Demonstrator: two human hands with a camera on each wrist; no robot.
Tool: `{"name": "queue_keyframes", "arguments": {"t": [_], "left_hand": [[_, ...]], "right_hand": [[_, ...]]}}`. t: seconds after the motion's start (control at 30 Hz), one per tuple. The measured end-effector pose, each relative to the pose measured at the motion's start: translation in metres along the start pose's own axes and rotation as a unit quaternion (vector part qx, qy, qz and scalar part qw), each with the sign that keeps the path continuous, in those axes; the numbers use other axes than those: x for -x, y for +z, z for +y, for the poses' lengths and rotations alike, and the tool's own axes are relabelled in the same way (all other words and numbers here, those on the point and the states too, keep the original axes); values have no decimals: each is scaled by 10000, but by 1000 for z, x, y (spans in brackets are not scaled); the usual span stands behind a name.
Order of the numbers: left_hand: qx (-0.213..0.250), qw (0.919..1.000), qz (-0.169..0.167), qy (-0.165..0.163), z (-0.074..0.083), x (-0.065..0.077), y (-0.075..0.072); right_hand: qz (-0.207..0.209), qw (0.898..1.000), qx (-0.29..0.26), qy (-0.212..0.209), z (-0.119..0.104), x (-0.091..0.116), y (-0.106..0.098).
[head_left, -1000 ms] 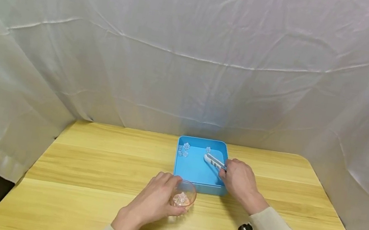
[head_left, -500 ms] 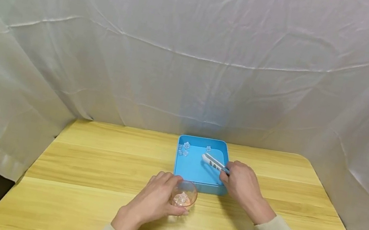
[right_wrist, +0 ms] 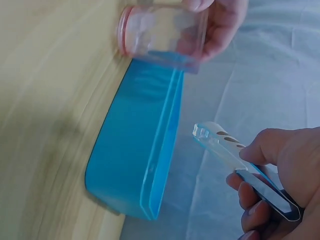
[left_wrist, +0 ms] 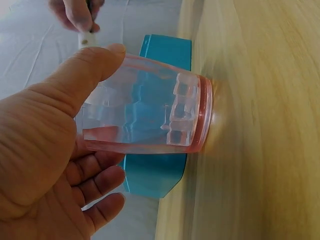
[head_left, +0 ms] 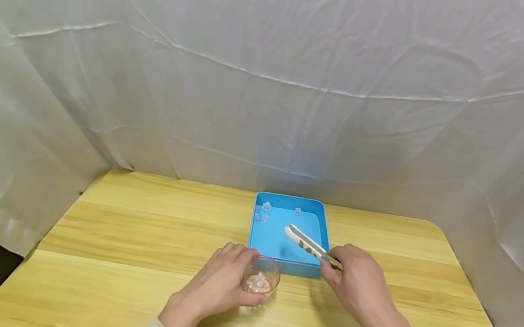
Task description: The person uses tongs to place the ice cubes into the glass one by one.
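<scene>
My left hand grips a clear, pink-tinted cup standing on the table, thumb on one side and fingers on the other. Several clear plastic ice cubes lie at the bottom of the cup. With thumb and fingers, my right hand holds metal tongs with white tips above the near part of a blue box. In the right wrist view a clear cube appears between the tong tips. Several cubes sit at the box's left side, and a single cube near its back wall.
The box stands near the back edge of the wooden table, just behind the cup. A pale grey curtain hangs behind the table and along both sides.
My right hand has drawn the tongs toward me and slightly right, lifting them away from the box floor. The left hand and cup have stayed almost still.
</scene>
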State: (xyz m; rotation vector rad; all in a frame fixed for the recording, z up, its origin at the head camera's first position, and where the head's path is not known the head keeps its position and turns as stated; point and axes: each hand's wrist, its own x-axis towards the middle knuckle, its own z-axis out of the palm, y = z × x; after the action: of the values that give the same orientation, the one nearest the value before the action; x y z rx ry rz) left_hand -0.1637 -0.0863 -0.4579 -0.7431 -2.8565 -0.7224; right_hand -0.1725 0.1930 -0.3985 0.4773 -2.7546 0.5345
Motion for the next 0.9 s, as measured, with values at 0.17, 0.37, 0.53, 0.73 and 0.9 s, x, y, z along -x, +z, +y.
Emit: {"name": "queue_keyframes", "arguments": {"t": [0.17,0.37,0.53,0.73,0.9], "left_hand": [[-161,9998,82,107,1,1,-2],[-290,9992,210,172,2,3,-3],[-305,9991,229,188,1,3,-2],[-259,9992,237,205,1,1,-1],[-204,9994,226,181,0,1,-2]], "right_hand": [[85,9996,-174,-215,-8,18,-13],[157,9976,-318,-589,-20,32,-19],[171,9946,-265,-985,-24,39,-15],[261,9888,-310,-1436,-20,44,-3],[396,9849,-330,-1654,-18,45,5]]}}
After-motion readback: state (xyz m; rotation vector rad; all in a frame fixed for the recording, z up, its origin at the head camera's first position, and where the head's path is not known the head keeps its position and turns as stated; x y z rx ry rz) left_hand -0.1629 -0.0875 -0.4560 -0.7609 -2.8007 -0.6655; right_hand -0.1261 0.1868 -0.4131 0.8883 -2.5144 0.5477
